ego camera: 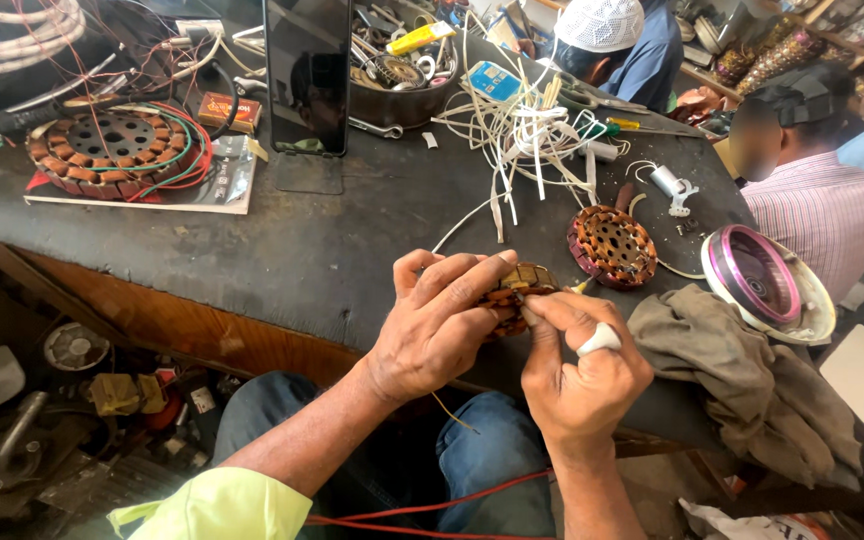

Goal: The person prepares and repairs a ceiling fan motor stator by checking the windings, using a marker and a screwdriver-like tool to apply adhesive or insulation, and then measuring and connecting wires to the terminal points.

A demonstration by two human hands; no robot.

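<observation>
My left hand point(439, 322) grips a small round stator with copper windings point(518, 287) at the near edge of the dark workbench point(302, 240). My right hand point(584, 368) is closed around a white-handled tool point(599, 339) whose tip touches the stator's right side. A thin yellow wire hangs below my left hand. A second copper-wound stator point(611, 245) lies on the bench just beyond my right hand.
A large stator with red and green wires point(112, 150) sits at far left on a sheet. A dark phone point(307, 75) stands upright, white wire strips point(522, 130) behind it. A grey rag point(742, 380) and pink-rimmed fan housing point(762, 280) lie at right. Two people sit beyond.
</observation>
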